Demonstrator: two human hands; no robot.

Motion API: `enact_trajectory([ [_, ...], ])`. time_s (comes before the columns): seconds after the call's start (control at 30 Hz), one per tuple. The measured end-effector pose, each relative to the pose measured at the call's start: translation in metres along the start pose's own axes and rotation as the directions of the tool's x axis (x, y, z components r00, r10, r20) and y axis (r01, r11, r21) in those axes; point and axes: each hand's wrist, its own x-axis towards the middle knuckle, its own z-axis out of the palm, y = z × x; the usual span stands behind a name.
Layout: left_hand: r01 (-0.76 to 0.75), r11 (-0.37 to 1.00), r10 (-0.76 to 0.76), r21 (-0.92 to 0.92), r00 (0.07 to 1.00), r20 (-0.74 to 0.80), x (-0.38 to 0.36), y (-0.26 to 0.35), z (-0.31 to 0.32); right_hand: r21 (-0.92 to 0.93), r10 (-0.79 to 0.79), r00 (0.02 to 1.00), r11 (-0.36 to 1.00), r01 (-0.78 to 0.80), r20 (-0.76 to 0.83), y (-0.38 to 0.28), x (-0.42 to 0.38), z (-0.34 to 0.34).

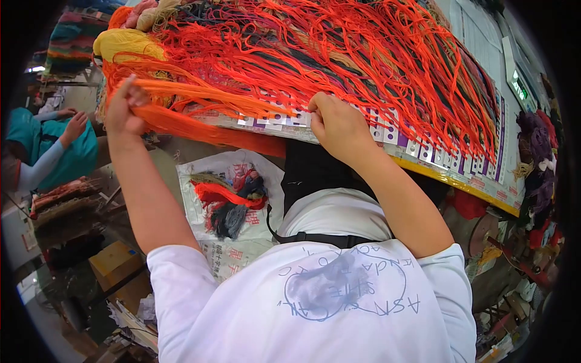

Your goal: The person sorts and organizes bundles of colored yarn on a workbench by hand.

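Observation:
Long orange and red yarn strands (290, 54) lie across the table over darker yarns, their ends on a row of white cards with punched holes (387, 124). My left hand (127, 109), slightly blurred, is closed on a bundle of orange yarn at the table's left end, and part of the bundle hangs below the table edge. My right hand (333, 118) is at the front edge, fingers pinched at the ends of orange strands near the cards. What exactly sits between those right fingertips is too small to make out.
A yellow yarn skein (127, 45) lies at the table's back left. Below the table, a white sack (187, 175) holds mixed yarn scraps (227, 199). At the left is another person in teal (66, 142). A cardboard box (118, 266) stands lower left; purple yarn (535, 136) hangs at right.

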Motion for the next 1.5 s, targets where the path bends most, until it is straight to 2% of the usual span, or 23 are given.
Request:
enact_trajectory([
  [0.07, -0.146, 0.989, 0.15, 0.039, 0.972, -0.181, 0.016, 0.025, -0.003, 0.027, -0.012, 1.0, 1.0, 0.012, -0.017, 0.002, 0.0, 0.002],
  [0.1, -0.197, 0.959, 0.264, 0.203, 0.883, -0.389, 0.029, 0.031, -0.01, 0.053, -0.018, 0.999, 0.998, 0.019, -0.027, 0.003, 0.0, 0.003],
  [0.13, -0.206, 0.956, 0.274, 0.207, 0.882, -0.385, 0.023, 0.029, 0.0, 0.056, -0.024, 0.999, 0.998, 0.026, -0.035, 0.003, -0.001, 0.003],
  [0.2, -0.233, 0.805, 0.458, 0.546, 0.829, -0.321, 0.001, 0.008, 0.044, 0.121, 0.008, 0.997, 0.993, 0.001, -0.073, 0.001, -0.002, 0.003],
  [0.23, -0.185, 0.833, 0.346, 0.521, 0.91, -0.229, -0.017, -0.003, 0.068, 0.126, 0.001, 0.997, 0.992, 0.009, -0.082, -0.004, -0.003, 0.001],
  [0.27, -0.128, 0.855, 0.223, 0.503, 0.966, -0.132, -0.04, -0.016, 0.093, 0.275, 0.039, 0.993, 0.961, -0.006, -0.111, -0.013, -0.007, -0.002],
  [0.3, -0.087, 0.931, 0.082, 0.355, 0.996, 0.03, -0.064, -0.029, 0.118, 0.418, 0.083, 0.988, 0.908, -0.022, -0.128, -0.022, -0.012, -0.006],
  [0.33, -0.003, 0.978, -0.041, 0.207, 0.977, 0.208, -0.085, -0.045, 0.139, 0.485, 0.063, 0.989, 0.874, 0.008, -0.13, -0.036, -0.018, -0.012],
  [0.4, 0.069, 0.996, -0.083, 0.055, 0.944, 0.318, -0.113, -0.078, 0.17, 0.531, -0.09, 0.98, 0.83, 0.172, -0.175, -0.064, -0.024, -0.025],
  [0.43, 0.093, 0.994, -0.11, 0.063, 0.922, 0.372, -0.122, -0.086, 0.177, 0.523, -0.162, 0.967, 0.817, 0.243, -0.197, -0.072, -0.025, -0.027],
  [0.47, 0.112, 0.991, -0.132, 0.073, 0.894, 0.428, -0.129, -0.091, 0.183, 0.521, -0.17, 0.966, 0.817, 0.249, -0.194, -0.074, -0.026, -0.026],
  [0.5, 0.197, 0.98, -0.177, 0.005, 0.874, 0.452, -0.135, -0.092, 0.189, 0.636, -0.142, 0.974, 0.739, 0.223, -0.177, -0.075, -0.028, -0.024],
  [0.53, 0.192, 0.981, -0.172, 0.0, 0.876, 0.45, -0.138, -0.094, 0.19, 0.739, -0.115, 0.981, 0.646, 0.192, -0.155, -0.076, -0.03, -0.023],
  [0.57, 0.182, 0.983, -0.146, -0.029, 0.867, 0.477, -0.14, -0.096, 0.191, 0.797, -0.076, 0.996, 0.598, 0.084, -0.048, -0.076, -0.033, -0.031],
  [0.67, 0.172, 0.985, -0.152, 0.009, 0.847, 0.509, -0.143, -0.096, 0.187, 0.843, -0.058, 0.996, 0.537, -0.021, 0.062, -0.072, -0.042, -0.04],
  [0.73, 0.242, 0.97, -0.209, 0.001, 0.833, 0.512, -0.143, -0.094, 0.185, 0.852, -0.067, 0.992, 0.52, -0.054, 0.104, -0.068, -0.045, -0.041],
  [0.8, 0.21, 0.977, -0.199, 0.033, 0.85, 0.488, -0.145, -0.096, 0.181, 0.907, -0.017, 0.977, 0.375, -0.19, 0.212, -0.069, -0.048, -0.046],
  [0.9, 0.183, 0.983, -0.167, 0.004, 0.884, 0.436, -0.147, -0.097, 0.182, 0.936, -0.12, 0.964, 0.292, -0.194, 0.238, -0.067, -0.048, -0.051],
  [1.0, 0.057, 0.992, -0.099, 0.11, 0.904, 0.416, -0.146, -0.102, 0.184, 0.933, -0.082, 0.943, 0.193, -0.304, 0.324, -0.068, -0.055, -0.053],
  [1.1, 0.05, 0.985, -0.118, 0.165, 0.892, 0.435, -0.147, -0.098, 0.187, 0.931, -0.103, 0.929, 0.124, -0.343, 0.356, -0.068, -0.056, -0.057],
  [1.3, 0.059, 0.99, -0.108, 0.126, 0.896, 0.43, -0.144, -0.103, 0.186, 0.92, -0.125, 0.921, 0.192, -0.341, 0.368, -0.065, -0.055, -0.062],
  [1.4, 0.108, 0.987, -0.15, 0.12, 0.884, 0.443, -0.143, -0.102, 0.185, 0.923, -0.127, 0.919, 0.151, -0.353, 0.372, -0.068, -0.054, -0.064],
  [1.5, 0.096, 0.989, -0.137, 0.115, 0.884, 0.446, -0.142, -0.102, 0.185, 0.924, -0.138, 0.921, 0.179, -0.338, 0.364, -0.067, -0.053, -0.064],
])
